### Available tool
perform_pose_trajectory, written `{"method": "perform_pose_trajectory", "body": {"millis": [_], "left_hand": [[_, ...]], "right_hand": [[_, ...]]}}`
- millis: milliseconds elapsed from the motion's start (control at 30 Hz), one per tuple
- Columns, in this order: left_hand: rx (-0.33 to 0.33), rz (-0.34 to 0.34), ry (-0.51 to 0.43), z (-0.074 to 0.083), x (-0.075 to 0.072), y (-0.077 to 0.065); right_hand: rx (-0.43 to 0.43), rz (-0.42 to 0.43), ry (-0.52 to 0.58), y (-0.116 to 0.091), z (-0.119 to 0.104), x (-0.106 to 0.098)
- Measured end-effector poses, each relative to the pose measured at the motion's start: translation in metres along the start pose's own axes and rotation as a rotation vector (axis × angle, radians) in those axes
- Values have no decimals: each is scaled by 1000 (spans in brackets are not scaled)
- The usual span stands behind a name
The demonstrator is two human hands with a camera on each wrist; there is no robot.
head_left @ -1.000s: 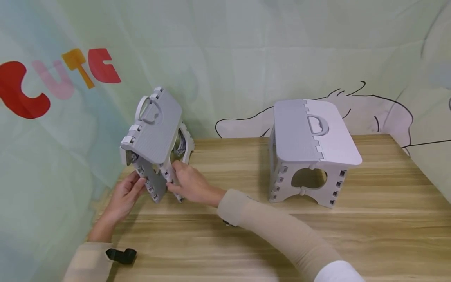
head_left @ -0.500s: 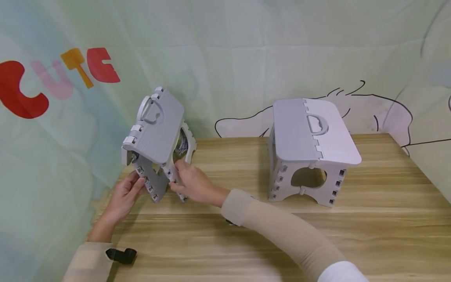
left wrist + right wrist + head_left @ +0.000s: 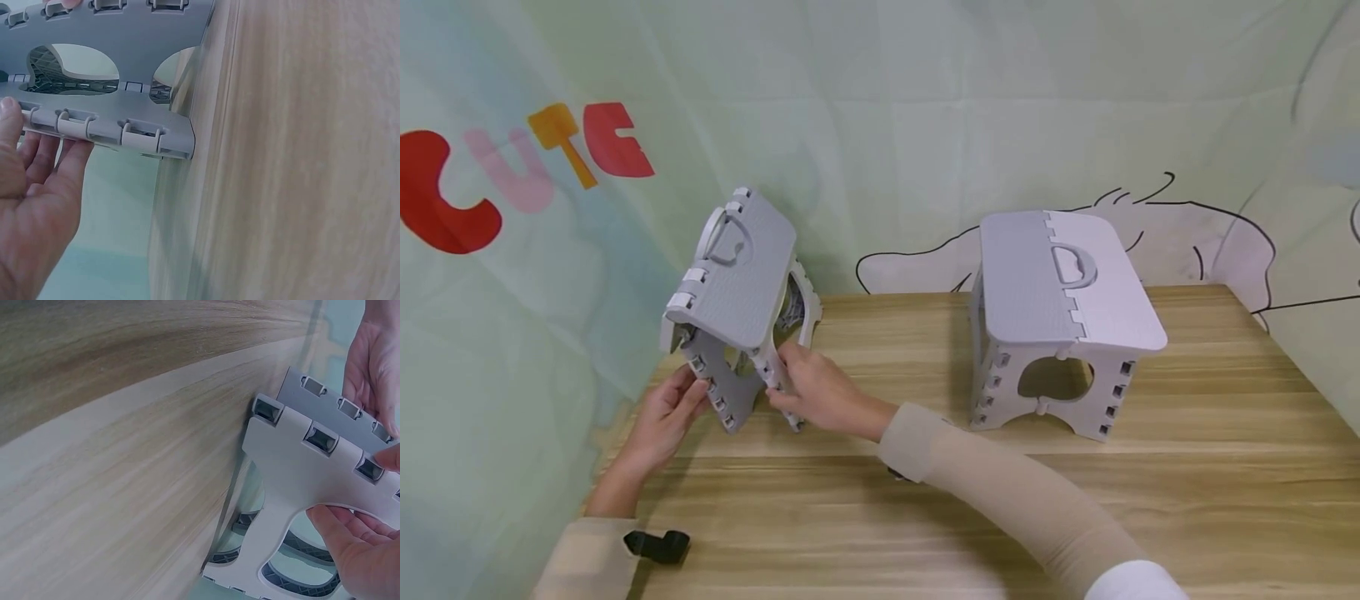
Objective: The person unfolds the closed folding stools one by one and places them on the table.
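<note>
At the left of the head view a grey and white folding stool (image 3: pixel 741 279) stands half unfolded. Its top is bent along the middle, with the loop handle (image 3: pixel 711 233) sticking up at the fold. My left hand (image 3: pixel 662 417) pinches the edge of the grey leg panel (image 3: pixel 137 37) between thumb and fingers. With my right hand (image 3: pixel 827 392) I grip the white leg panel (image 3: pixel 290 465); in the right wrist view its fingers reach into the oval cutout and the thumb lies over the hinged edge. Both panels meet the table at their lower ends.
A second folding stool (image 3: pixel 1030 275), fully unfolded and flat-topped, stands to the right on the wooden table (image 3: pixel 925 525). A printed cloth backdrop (image 3: pixel 887 150) hangs close behind and along the left side. A black strap (image 3: pixel 658 546) sits at my left wrist.
My right hand has moved slightly to the right with the white leg panel, so the legs stand a little further apart. The stool's top has shifted right; my left hand stays nearly still.
</note>
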State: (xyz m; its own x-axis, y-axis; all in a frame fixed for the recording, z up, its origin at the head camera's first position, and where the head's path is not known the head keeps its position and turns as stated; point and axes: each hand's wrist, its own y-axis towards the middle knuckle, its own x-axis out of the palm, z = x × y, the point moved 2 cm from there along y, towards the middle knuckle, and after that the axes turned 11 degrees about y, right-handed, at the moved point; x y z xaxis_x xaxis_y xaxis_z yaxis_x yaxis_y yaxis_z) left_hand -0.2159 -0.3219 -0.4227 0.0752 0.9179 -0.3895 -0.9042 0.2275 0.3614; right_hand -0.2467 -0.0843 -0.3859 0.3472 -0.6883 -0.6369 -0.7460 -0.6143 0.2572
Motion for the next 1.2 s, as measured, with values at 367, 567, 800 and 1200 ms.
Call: {"method": "perform_pose_trajectory", "body": {"millis": [367,567,800,1200], "left_hand": [[2,-10,-39,1,0,-1],[-6,-8,-42,1,0,-2],[-17,-3,-7,3,1,-2],[-12,-1,7,5,3,-1]], "right_hand": [[1,-2,4,-4,1,-4],[-8,-2,3,-6,1,-8],[-10,-5,0,-8,1,-12],[-8,-5,-9,-13,3,-18]]}}
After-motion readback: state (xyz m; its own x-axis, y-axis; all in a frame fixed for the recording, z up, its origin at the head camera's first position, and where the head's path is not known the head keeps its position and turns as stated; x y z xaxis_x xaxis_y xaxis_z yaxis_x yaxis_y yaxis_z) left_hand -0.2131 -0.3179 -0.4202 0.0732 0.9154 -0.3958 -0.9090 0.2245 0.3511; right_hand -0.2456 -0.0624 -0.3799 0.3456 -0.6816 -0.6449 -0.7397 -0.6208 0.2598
